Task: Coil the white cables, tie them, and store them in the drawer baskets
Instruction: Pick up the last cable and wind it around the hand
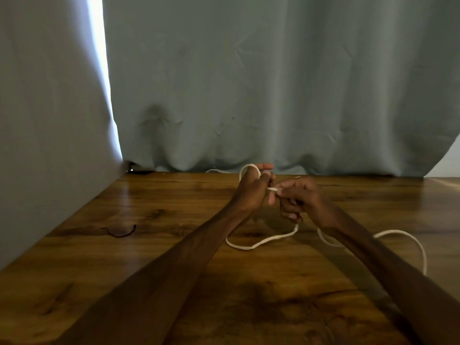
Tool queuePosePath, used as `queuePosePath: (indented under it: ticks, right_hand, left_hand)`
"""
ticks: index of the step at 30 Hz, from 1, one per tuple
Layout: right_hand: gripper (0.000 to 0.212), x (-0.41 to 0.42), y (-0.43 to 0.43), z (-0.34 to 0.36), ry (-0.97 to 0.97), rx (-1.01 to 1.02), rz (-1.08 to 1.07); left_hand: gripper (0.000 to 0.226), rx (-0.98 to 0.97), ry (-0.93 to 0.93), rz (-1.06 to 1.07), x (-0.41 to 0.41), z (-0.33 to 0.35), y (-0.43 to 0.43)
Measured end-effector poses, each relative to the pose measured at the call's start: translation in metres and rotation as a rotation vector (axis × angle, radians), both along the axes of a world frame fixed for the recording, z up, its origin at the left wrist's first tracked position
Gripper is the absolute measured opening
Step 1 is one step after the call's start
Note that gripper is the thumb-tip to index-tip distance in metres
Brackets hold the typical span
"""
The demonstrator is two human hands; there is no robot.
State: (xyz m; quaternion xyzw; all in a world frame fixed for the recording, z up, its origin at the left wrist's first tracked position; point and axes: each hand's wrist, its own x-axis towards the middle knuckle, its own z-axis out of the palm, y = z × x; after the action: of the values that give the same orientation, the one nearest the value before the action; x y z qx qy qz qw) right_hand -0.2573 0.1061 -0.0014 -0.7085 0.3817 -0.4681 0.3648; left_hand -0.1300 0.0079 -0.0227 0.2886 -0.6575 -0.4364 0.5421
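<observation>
Pinching, right hand (301,199): grip closed by thumb and forefinger on a short stretch of white cable (245,248) at the point where the two hands meet; the other fingers are curled under the palm.

Left hand (251,189): grip closed round the same cable. One loop passes over the top of the hand. The forefinger is extended toward the curtain and the remaining fingers are curled. Both hands are raised just above the surface, fingertips close together; whether they touch cannot be told.

Cable, slack portion: drops from below the right hand and lies on the surface (174,195) in one shallow bend between the two forearms. It passes under the right forearm and comes out in a wider arc on the right side, running toward the near right part of the view. A further pale strand lies at the back edge of the surface, just left of the left hand, against the curtain hem; whether it is joined to the held cable cannot be told.

Surface: dark-stained wood, glossy, with visible grain and knots.

Black band (122,232): thin, curved, lying flat on the left part of the surface, well apart from hands and cable.

Curtain (273,83): grey-blue, hanging in folds behind the back edge, with a second panel down the left side. A bright strip of daylight shows in the gap between the panels.
</observation>
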Motion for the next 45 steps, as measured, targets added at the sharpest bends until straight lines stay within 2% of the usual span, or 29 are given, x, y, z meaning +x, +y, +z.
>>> queuePosePath:
  ticks: [3, 8, 13, 15, 17, 20, 23, 25, 27, 29, 33, 35, 36, 37, 40, 45]
  right_hand:
    - [0.031, -0.002, -0.003, -0.002, 0.029, 0.023, 0.005]
    - [0.024, -0.001, -0.007, -0.003, 0.134, -0.044, -0.093]
    - [0.03, -0.008, -0.013, -0.003, -0.106, 0.019, -0.051]
    - [0.03, -0.007, -0.014, -0.001, -0.242, 0.052, -0.038]
    - [0.029, -0.007, -0.014, 0.001, -0.413, 0.127, -0.016]
    - [0.029, -0.009, -0.015, 0.003, -0.618, 0.274, 0.114]
    - [0.028, -0.02, -0.023, 0.006, -0.603, 0.408, 0.136]
    - [0.023, -0.026, -0.024, 0.011, -0.53, 0.43, 0.073]
    - [0.02, -0.029, -0.024, 0.013, -0.526, 0.412, 0.022]
    - [0.017, -0.027, -0.022, 0.013, -0.623, 0.383, 0.004]
    - [0.007, -0.025, -0.022, 0.014, -0.847, 0.346, 0.062]
    - [0.041, -0.033, -0.023, 0.016, -0.928, 0.367, 0.116]
    - [0.054, -0.037, -0.024, 0.017, -0.926, 0.375, 0.127]
    - [0.056, -0.037, -0.023, 0.017, -0.876, 0.381, 0.145]
    - [0.031, -0.038, -0.026, 0.015, -0.661, 0.297, 0.028]
    - [0.029, -0.048, -0.03, 0.013, -0.451, 0.104, -0.228]
  left_hand:
    - [0.021, -0.069, -0.03, 0.103, 0.007, 0.005, 0.003]
    - [0.016, -0.319, -0.155, 0.237, 0.014, 0.005, 0.005]
    - [0.028, -0.27, -0.291, 0.138, 0.011, -0.001, 0.001]
    - [0.041, -0.257, -0.327, 0.136, 0.01, -0.003, 0.0]
    - [0.052, -0.243, -0.359, 0.143, 0.008, -0.001, 0.003]
    - [0.054, -0.242, -0.352, 0.175, 0.009, 0.013, 0.01]
    - [0.065, -0.164, -0.368, 0.124, 0.013, 0.015, 0.006]
    - [0.066, -0.101, -0.369, 0.072, 0.02, 0.013, 0.003]
    - [0.064, -0.131, -0.371, 0.03, 0.025, 0.014, 0.0]
    - [0.064, -0.195, -0.399, 0.033, 0.024, 0.015, -0.003]
    - [0.063, -0.171, -0.427, 0.07, 0.018, 0.007, -0.008]
    - [0.062, -0.142, -0.433, 0.076, 0.022, 0.003, -0.009]
    - [0.061, -0.126, -0.437, 0.076, 0.025, 0.002, -0.01]
    - [0.061, -0.097, -0.435, 0.072, 0.028, 0.002, -0.011]
    - [0.057, 0.073, -0.392, -0.009, 0.033, 0.006, -0.013]
    - [0.056, 0.319, -0.43, -0.335, 0.037, 0.016, -0.009]
